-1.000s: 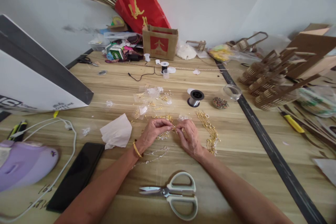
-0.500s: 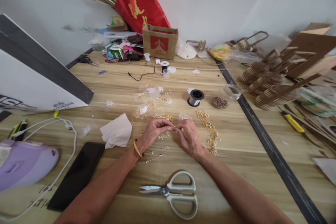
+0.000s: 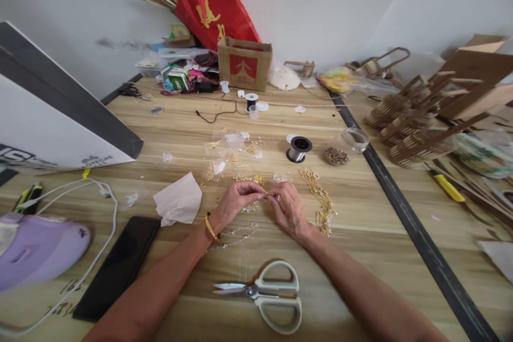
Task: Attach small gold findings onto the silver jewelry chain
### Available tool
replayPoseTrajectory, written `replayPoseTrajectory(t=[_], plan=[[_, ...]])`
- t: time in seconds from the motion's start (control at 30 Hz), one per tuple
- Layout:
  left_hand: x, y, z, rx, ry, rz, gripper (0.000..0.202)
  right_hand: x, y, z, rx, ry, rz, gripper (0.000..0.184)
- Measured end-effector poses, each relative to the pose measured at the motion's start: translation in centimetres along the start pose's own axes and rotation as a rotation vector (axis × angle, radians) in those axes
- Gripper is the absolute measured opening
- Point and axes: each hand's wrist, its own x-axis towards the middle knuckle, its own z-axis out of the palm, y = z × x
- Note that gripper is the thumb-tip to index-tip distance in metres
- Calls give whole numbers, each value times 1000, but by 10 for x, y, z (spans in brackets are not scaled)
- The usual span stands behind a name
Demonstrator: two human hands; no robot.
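Note:
My left hand [image 3: 235, 202] and my right hand [image 3: 289, 207] meet fingertip to fingertip over the wooden table [image 3: 360, 235], both pinched on a small gold jewellery piece [image 3: 266, 195] too tiny to name further. A gold bangle sits on my left wrist. Under my left hand lies a little heap of gold findings [image 3: 250, 206]. A silver chain [image 3: 236, 236] trails on the table just below my left wrist. A pile of gold chains [image 3: 320, 200] lies right of my right hand.
Scissors [image 3: 266, 294] lie near the front edge. A white tissue [image 3: 178, 200], a black phone [image 3: 118, 267], a white cable [image 3: 100, 214] and a purple case [image 3: 38, 251] are on the left. A wire spool [image 3: 298, 148], bead dish [image 3: 335, 156] and glass jar [image 3: 355, 140] stand behind.

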Motion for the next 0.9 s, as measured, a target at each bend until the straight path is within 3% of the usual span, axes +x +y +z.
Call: replayPoseTrajectory(t=[0.9], plan=[[0,-1,0,20,-20,-6,16,1,-2,-3,100,-1,30,15]])
